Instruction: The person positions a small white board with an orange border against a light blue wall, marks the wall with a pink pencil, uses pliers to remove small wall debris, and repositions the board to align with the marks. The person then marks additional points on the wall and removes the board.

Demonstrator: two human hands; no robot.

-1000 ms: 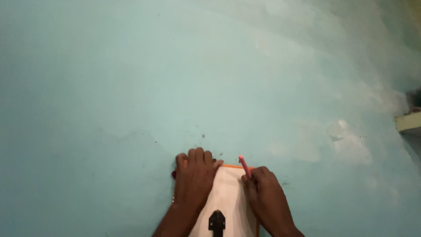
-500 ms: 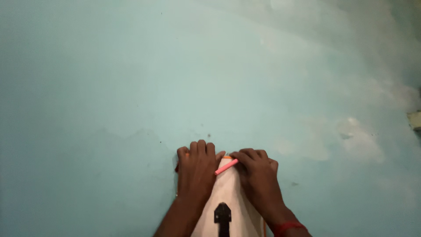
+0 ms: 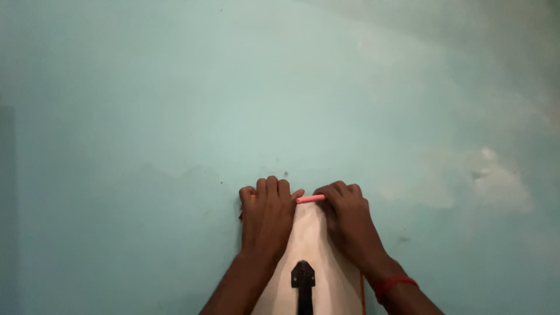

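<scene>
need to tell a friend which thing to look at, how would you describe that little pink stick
Against the wide pale teal wall, find the white sheet under the two hands. At its top edge, the pink stick lies level between the left hand and right hand. It is the only pink, thin thing there.

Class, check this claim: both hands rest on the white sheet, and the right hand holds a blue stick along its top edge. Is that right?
Not quite. The head view shows the stick is pink, not blue. The right hand holds it along the top of the white sheet, with the left hand beside it.
</scene>
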